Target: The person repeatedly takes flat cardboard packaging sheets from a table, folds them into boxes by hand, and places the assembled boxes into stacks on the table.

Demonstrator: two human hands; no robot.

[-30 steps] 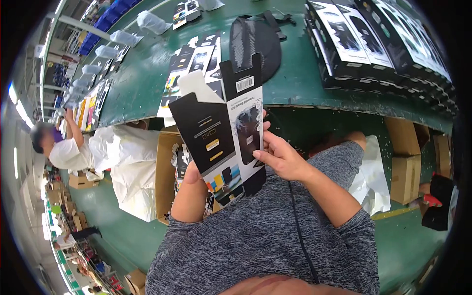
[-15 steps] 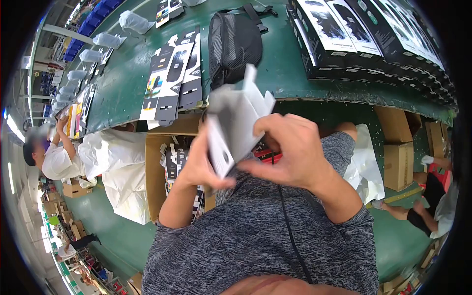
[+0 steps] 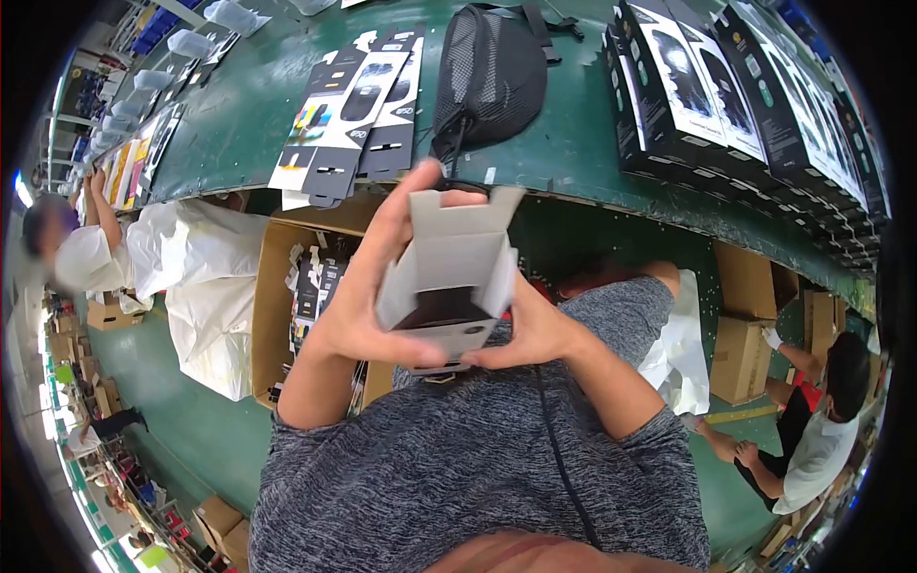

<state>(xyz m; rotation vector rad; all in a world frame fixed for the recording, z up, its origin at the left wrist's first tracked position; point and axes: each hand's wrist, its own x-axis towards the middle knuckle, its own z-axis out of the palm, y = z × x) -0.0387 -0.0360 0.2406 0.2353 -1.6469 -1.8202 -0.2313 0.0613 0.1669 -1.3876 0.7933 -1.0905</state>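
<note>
Between my two hands stands a product box (image 3: 458, 258), a folding carton whose grey-white inner side and raised flaps face me. Its near end looks folded in, with a dark panel inside. My left hand (image 3: 358, 301) grips the left side, thumb along the near edge. My right hand (image 3: 535, 329) is closed on the right side, with its thumb at the near lower edge. Both thumb tips come close together there. Beyond the hands, flat unfolded cartons (image 3: 349, 115) lie overlapped on the green table (image 3: 239, 124).
A black mesh bag (image 3: 492, 81) lies behind the hands. Rows of finished black-and-white boxes (image 3: 702, 86) stand at the right. Below the table edge, a cardboard box (image 3: 272, 286) holds more flat cartons. A person in white (image 3: 826, 439) sits at right; another person (image 3: 91, 248) works at far left.
The carton has turned from sideways to upright, with its flaps now facing me. My right hand has moved from its upper edge to its right side. The view has shifted slightly.
</note>
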